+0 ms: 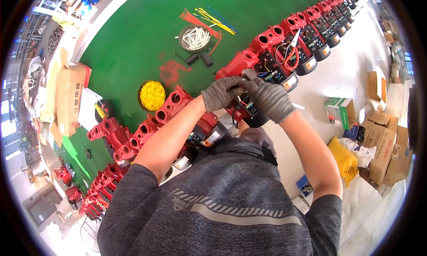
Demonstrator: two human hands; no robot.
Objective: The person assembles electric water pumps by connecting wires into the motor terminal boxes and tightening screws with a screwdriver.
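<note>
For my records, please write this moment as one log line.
left hand: at open unit | right hand: same unit | yellow pieces: heaped

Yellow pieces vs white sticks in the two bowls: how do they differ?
Shape: the yellow pieces are small and chunky; the white sticks are long and thin.
Packing: yellow pieces form a dense heap; white sticks lie crisscrossed.
Place: yellow pieces sit farther left than white sticks.
Both lie loose in round bowls.
</note>
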